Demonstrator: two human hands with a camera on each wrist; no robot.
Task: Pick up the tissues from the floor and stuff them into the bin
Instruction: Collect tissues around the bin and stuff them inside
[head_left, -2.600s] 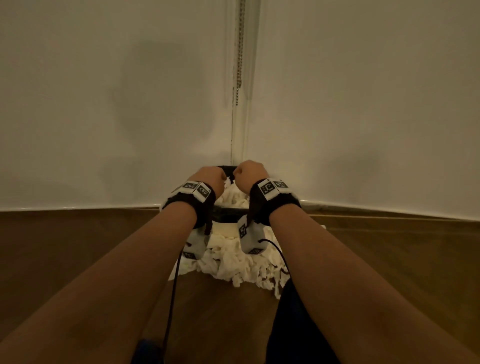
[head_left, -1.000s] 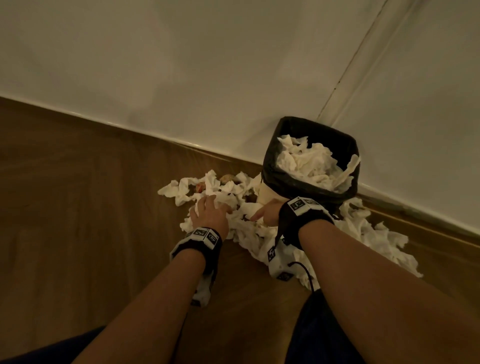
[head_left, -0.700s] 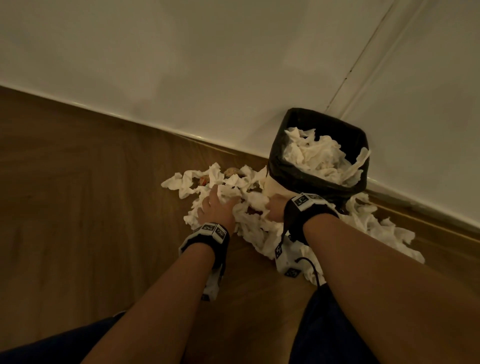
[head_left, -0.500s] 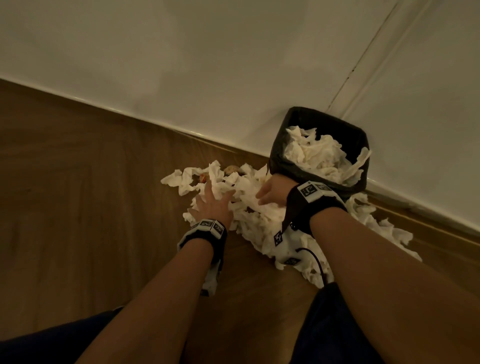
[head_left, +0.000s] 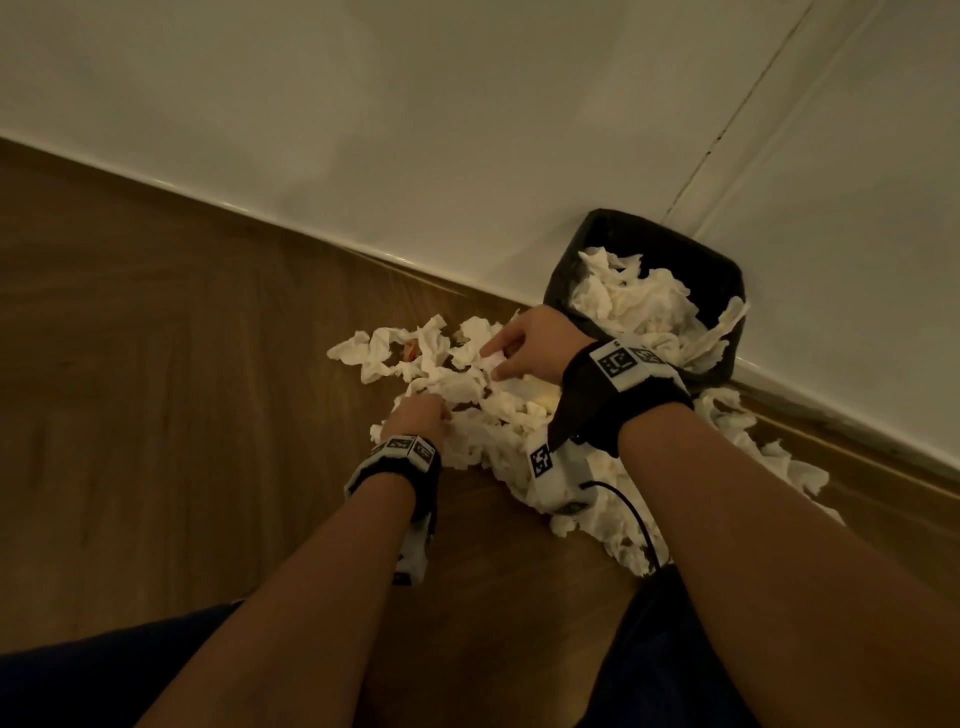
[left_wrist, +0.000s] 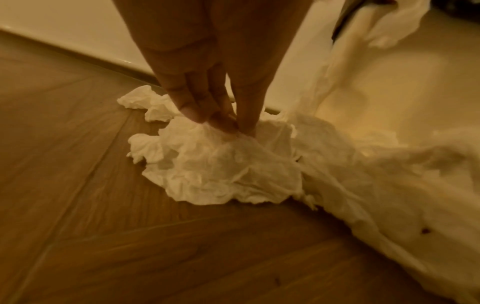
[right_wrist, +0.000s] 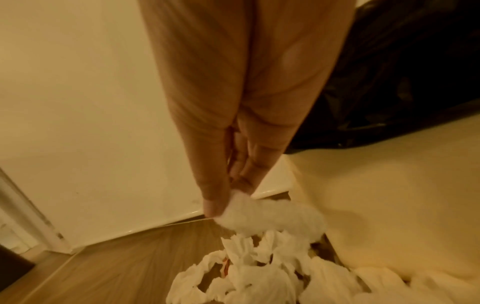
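Both hands down in the tissue pile (head_left: 483, 410) on the floor (head_left: 156, 415), just left of the bin (head_left: 566, 280).

Left hand (head_left: 418, 415): fingers (left_wrist: 192, 105) bunched together with the thumb, tips pinching the top of a crumpled tissue (left_wrist: 221, 164) that lies on the floor directly under the fingertips. More tissue trails off to the right of those fingers.

Right hand (head_left: 535, 345): fingers (right_wrist: 213, 197) nearly closed, thumb against them, pinching the edge of a white tissue (right_wrist: 259, 214); it hangs just below the fingertips, above the loose tissues on the floor. Whether it's clear of the pile, can't tell.

Bin sits against the wall (head_left: 415, 104), right of and behind the right-hand fingers, black liner, tissues heaped to the rim. More tissues on the floor at its base, spread to the right.
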